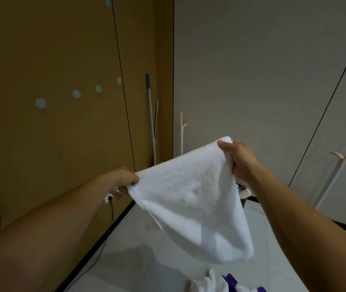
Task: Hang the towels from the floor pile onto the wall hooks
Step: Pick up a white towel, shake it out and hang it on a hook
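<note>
A white towel (193, 199) hangs spread between my two hands, above the floor. My left hand (125, 182) pinches its left corner. The right corner is gripped higher up by my right hand (239, 159). The towel's lower part sags toward the floor pile (216, 281) of white and purple cloth at the bottom edge. On the brown wall to the left runs a rising row of pale blue flower-shaped hooks (40, 103), all bare.
Two mop handles (151, 114) lean in the corner. A pink hook pole (181, 131) stands against the grey wall and a pale coat stand (344, 161) is at the right. A black cable (110, 218) hangs from a wall socket to the tiled floor.
</note>
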